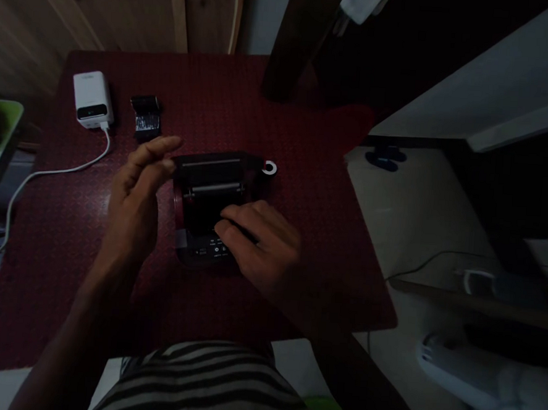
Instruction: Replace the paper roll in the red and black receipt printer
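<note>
A compact dark red and black device sits on the table, its lid raised at the back. A pale bar spans the dark hollow, and buttons with white markings line the front panel. My left hand is beside the device's left side, its thumb and fingers apart, the thumb tip at the lid's left end. Over the front right of the hollow, my right hand has its thumb and index finger pressed together. Whatever lies between those fingertips is too dark to make out.
A white power bank with a plugged-in white cable lies at the table's back left, near a small black object. A white ring shows right of the lid. A dark upright cylinder stands at the red table's rear.
</note>
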The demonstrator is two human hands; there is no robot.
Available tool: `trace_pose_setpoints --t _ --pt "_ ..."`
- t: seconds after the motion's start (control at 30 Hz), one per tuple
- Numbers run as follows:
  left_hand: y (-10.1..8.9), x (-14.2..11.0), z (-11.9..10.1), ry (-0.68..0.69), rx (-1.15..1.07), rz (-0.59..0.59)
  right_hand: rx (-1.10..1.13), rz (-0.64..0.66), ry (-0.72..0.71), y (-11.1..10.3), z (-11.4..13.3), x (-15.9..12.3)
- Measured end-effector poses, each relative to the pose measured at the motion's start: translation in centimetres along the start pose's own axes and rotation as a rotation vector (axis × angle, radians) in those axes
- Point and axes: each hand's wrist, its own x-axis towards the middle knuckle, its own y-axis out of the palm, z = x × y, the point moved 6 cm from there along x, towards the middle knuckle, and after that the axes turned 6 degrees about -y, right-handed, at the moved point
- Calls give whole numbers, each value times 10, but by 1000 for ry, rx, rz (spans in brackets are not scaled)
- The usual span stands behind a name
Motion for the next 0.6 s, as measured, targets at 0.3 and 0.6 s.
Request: trace_pose_setpoints --t 0.3,0.6 --pt "3 -60 43 -347 -182 76 63 2 116 -4 1 -9" --pt "2 -62 44 -274 -146 99 179 103 239 0 3 -9"
